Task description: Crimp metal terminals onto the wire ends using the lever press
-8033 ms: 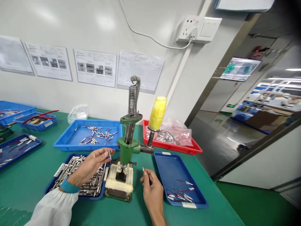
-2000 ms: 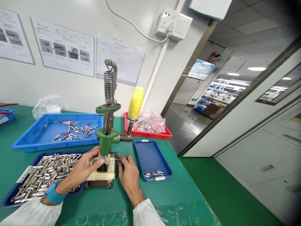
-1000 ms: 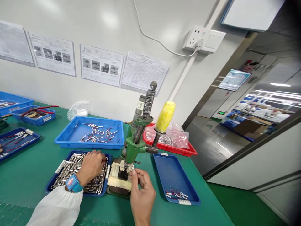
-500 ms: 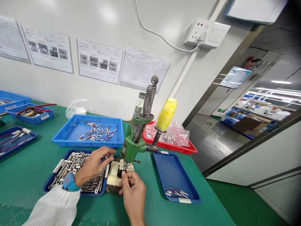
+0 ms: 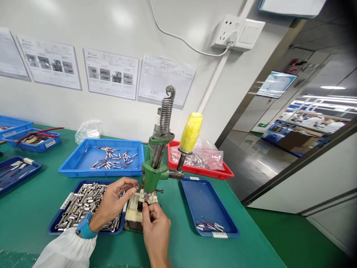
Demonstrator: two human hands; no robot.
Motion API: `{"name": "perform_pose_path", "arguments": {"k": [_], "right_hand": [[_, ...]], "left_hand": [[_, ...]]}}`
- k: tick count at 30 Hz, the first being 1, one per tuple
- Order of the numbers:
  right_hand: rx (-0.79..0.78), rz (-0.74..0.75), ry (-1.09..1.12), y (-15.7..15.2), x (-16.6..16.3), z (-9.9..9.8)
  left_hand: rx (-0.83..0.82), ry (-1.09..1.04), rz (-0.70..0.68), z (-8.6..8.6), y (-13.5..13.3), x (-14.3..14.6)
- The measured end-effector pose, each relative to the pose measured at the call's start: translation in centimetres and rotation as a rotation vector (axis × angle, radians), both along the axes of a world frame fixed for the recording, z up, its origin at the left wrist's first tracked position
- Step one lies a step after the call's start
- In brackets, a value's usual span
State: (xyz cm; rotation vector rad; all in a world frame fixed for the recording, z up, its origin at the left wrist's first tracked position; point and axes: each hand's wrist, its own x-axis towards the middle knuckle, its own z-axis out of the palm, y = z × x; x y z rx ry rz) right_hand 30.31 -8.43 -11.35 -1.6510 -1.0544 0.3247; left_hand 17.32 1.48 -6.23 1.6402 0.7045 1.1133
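A green hand press (image 5: 153, 175) with a coil spring and a yellow-wrapped lever (image 5: 190, 132) stands on a cream block (image 5: 133, 214) on the green bench. My left hand (image 5: 113, 198) hovers over a dark blue tray of metal sleeves (image 5: 80, 203), with thumb and forefinger pinched on a small metal sleeve (image 5: 135, 185) beside the press. My right hand (image 5: 154, 223) is at the press base, fingers pinched together just under the ram on something too small to name.
A blue tray with a few wired parts (image 5: 206, 208) lies right of the press. Behind stand a larger blue tray of wired pieces (image 5: 103, 159) and a red tray with a plastic bag (image 5: 202, 163). More blue trays (image 5: 16, 167) sit far left. The bench edge falls away right.
My left hand rose from the sleeve tray with a small sleeve pinched and brought it beside the press. My right hand stayed pinched at the press base.
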Motion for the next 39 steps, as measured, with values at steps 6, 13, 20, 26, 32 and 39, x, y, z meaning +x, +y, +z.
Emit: {"name": "perform_pose_path", "arguments": {"k": [6,13,20,26,32,39], "right_hand": [[0.029,-0.016,-0.047,0.1,-0.1,0.0],[0.06,-0.028,-0.065,0.1,-0.1,0.1],[0.027,-0.012,-0.031,0.2,-0.2,0.3],[-0.039,0.141,0.033,-1.2,1.2,1.5],[0.282,-0.193,-0.052,-1.9,7.1,12.6],[0.211,0.079,-0.077,4.3,7.8,28.1]], "left_hand": [[-0.078,0.027,-0.062,0.8,-1.0,0.9],[0.008,0.132,-0.106,1.4,-1.2,2.0],[0.324,0.336,-0.008,1.9,-1.8,2.0],[0.391,0.347,0.035,0.5,-1.6,1.7],[0.374,0.317,0.009,0.3,-1.1,0.5],[0.376,0.286,-0.02,0.4,-0.7,0.2]]}}
